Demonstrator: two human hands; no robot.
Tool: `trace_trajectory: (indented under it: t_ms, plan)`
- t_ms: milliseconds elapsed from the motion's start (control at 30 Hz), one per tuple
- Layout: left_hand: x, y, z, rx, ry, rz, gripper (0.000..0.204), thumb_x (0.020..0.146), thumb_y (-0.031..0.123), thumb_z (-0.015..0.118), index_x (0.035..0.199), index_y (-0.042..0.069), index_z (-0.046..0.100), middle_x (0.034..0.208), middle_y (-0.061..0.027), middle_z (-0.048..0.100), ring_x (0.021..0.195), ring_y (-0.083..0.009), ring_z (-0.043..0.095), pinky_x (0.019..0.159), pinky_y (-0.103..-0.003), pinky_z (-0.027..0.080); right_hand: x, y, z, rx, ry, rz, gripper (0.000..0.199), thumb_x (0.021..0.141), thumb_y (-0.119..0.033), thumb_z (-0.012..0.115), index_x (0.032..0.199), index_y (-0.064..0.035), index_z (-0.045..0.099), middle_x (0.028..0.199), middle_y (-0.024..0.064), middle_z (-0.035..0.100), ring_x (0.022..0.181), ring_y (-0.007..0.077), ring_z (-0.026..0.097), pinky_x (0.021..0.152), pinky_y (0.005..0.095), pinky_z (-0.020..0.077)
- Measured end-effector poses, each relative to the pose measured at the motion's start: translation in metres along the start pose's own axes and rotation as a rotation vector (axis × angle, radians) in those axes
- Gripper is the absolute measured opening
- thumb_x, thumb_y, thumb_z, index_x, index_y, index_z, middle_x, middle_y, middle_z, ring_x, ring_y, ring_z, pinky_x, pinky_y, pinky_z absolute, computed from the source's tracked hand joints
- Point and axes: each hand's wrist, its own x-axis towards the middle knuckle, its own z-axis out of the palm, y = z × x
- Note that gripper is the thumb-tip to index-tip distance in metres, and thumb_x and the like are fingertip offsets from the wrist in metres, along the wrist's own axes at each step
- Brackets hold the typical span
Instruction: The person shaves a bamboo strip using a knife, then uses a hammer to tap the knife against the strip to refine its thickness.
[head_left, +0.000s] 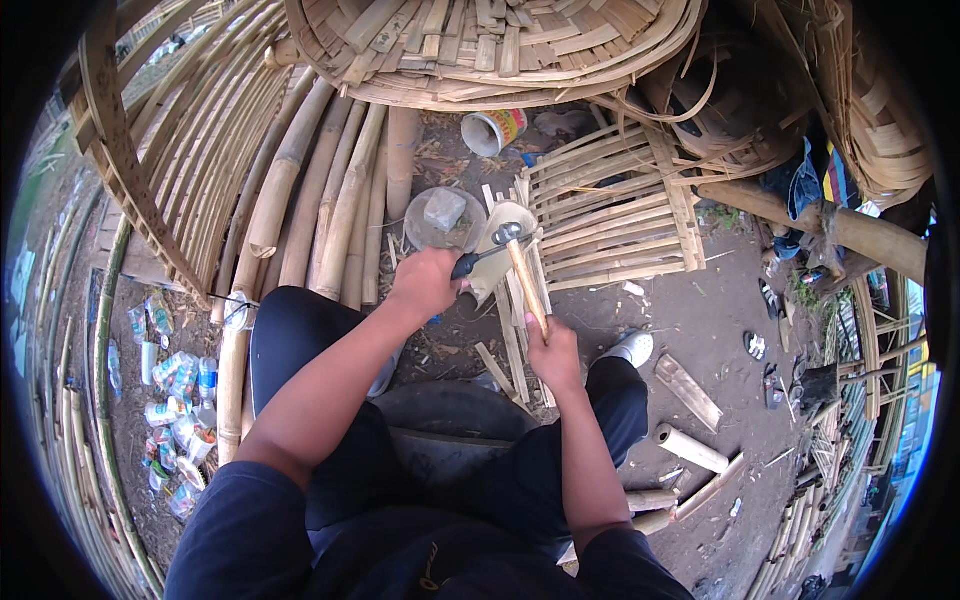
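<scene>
My left hand (424, 283) is closed round the black grip of a metal-shafted tool (466, 265). The shaft slants away to the right. In my right hand (554, 353) is a light wooden stick (527, 280), gripped at its near end. The two far ends meet at a rounded shiny metal head (507, 233); I cannot tell which of them it belongs to. Under the head lies a pale, curved sheet-like piece (487, 275). Just left of it, a grey stone (444, 210) rests on a round, shallow dish (417, 232).
Ahead hangs a large woven bamboo piece (500, 75). Bamboo poles (330, 200) stand at the left, and a slatted bamboo panel (610, 215) lies at the right. A white bucket (482, 133) is tipped over. Bamboo offcuts (690, 448) and plastic litter (182, 375) lie on the ground.
</scene>
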Motion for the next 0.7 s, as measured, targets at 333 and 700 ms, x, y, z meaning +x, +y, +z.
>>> trace_trajectory:
  t_ms: [333, 700]
  plan:
    - [0.014, 0.002, -0.002, 0.004, 0.044, 0.05, 0.044, 0.086, 0.034, 0.063, 0.118, 0.005, 0.055, 0.094, -0.0178, 0.065, 0.088, -0.0367, 0.064, 0.078, -0.047, 0.05, -0.002, -0.006, -0.009, 0.087, 0.068, 0.047, 0.04, 0.093, -0.03, 0.058, 0.076, 0.0053, 0.056, 0.06, 0.0237, 0.055, 0.052, 0.0372, 0.056, 0.053, 0.0427, 0.0441]
    - [0.017, 0.005, 0.014, 0.043, 0.037, 0.039, 0.041, 0.086, 0.041, 0.062, 0.092, 0.001, 0.062, 0.08, -0.02, 0.066, 0.079, -0.0372, 0.066, 0.074, -0.046, 0.052, -0.002, 0.0, -0.013, 0.043, 0.052, 0.06, 0.041, 0.093, -0.031, 0.058, 0.076, 0.0061, 0.057, 0.064, 0.0265, 0.057, 0.057, 0.0404, 0.058, 0.056, 0.0438, 0.0451]
